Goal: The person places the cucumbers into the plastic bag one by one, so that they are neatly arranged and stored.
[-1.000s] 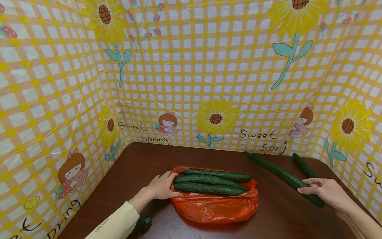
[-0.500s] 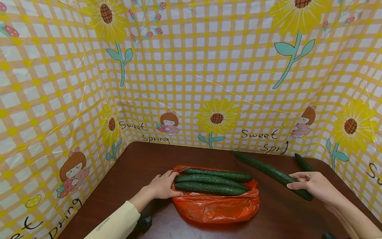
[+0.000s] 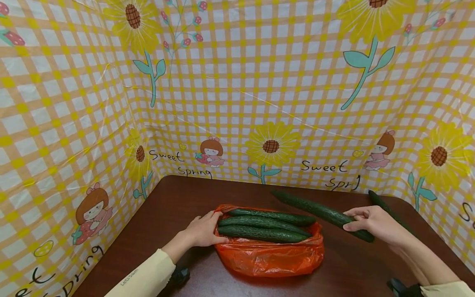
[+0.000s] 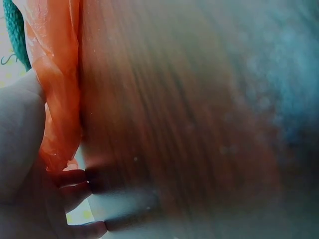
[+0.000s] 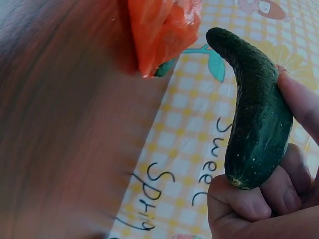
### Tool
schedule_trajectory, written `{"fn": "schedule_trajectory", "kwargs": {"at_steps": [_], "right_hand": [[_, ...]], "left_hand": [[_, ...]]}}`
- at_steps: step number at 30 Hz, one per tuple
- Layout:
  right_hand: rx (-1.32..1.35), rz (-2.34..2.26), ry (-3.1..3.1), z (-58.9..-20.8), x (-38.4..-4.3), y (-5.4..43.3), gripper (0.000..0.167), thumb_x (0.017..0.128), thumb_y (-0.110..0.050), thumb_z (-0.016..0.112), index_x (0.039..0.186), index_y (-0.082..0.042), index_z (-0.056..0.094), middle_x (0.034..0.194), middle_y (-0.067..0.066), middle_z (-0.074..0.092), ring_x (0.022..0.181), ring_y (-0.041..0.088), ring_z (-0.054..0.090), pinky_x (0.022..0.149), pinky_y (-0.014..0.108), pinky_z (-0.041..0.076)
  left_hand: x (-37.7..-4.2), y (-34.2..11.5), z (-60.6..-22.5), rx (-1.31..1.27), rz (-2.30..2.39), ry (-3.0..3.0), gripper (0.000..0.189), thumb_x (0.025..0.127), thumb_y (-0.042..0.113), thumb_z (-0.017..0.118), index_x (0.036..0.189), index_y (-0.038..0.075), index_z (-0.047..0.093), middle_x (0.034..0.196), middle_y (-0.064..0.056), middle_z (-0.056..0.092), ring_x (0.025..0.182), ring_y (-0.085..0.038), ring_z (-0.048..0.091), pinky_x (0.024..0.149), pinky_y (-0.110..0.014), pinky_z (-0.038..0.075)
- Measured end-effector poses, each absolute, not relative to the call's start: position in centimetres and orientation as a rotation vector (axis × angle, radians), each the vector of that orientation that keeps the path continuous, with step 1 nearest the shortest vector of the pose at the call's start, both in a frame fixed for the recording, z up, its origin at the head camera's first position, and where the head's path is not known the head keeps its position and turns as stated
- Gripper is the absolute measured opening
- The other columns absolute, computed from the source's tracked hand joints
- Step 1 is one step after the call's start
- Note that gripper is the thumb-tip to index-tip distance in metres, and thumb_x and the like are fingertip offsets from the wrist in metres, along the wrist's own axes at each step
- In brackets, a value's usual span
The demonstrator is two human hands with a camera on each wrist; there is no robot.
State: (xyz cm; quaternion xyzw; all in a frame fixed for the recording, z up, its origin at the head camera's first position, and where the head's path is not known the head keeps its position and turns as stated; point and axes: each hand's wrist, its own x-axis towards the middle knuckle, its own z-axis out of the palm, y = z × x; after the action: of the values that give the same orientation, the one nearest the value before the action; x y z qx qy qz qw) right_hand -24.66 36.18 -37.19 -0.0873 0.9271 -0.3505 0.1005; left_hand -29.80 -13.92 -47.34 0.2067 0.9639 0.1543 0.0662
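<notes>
In the head view, my right hand (image 3: 376, 225) grips a long dark green cucumber (image 3: 315, 209) near its closer end. The cucumber slants up over the table, its far end to the back left. The right wrist view has this cucumber (image 5: 256, 114) held between thumb and curled fingers. A red-orange plastic bag (image 3: 272, 260) lies at the middle, its mouth wide, with three cucumbers (image 3: 265, 233) side by side in it. My left hand (image 3: 200, 232) holds the bag's left edge, thumb at the front; in the left wrist view some fingertips (image 4: 82, 177) reach the table.
Another cucumber (image 3: 386, 208) lies at the back right of the brown table (image 3: 185, 189), partly behind my right hand. A yellow checked sheet (image 3: 237, 82) with sunflowers walls in the back and sides. Dark wrist-worn gear (image 3: 397, 286) shows by the right sleeve.
My right hand has carried the cucumber leftward and slightly up, toward the bag, uncovering more of the cucumber at the back right. The left hand and bag have stayed in place.
</notes>
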Motion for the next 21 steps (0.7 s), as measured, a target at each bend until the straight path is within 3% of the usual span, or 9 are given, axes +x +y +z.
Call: {"fn": "schedule_trajectory", "kwargs": {"at_steps": [12,21], "right_hand": [[-0.43,-1.097,2.672,-36.2,-25.2,33.2,0.054,0.092,-0.027,0.072,0.135,0.003,0.06,0.15,0.039,0.037,0.132,0.057,0.044,0.093,0.062,0.048],[-0.515,-1.116,2.594,-35.9,-26.0,30.9,0.049,0.09,-0.023,0.073,0.131,0.001,0.064,0.149,0.037,0.041,0.132,0.06,0.042,0.096,0.066,0.045]], "left_hand": [[-29.7,-13.8,-47.0,0.602,0.483,2.878,0.094,0.085,0.068,0.067,0.156,0.015,0.035,0.161,-0.016,0.035,0.149,-0.033,0.034,0.117,-0.062,0.024],[-29.7,-13.9,-47.2,0.609,0.484,2.887,0.096,0.084,0.068,0.068,0.156,0.014,0.034,0.16,-0.016,0.036,0.148,-0.033,0.035,0.117,-0.062,0.025]]}}
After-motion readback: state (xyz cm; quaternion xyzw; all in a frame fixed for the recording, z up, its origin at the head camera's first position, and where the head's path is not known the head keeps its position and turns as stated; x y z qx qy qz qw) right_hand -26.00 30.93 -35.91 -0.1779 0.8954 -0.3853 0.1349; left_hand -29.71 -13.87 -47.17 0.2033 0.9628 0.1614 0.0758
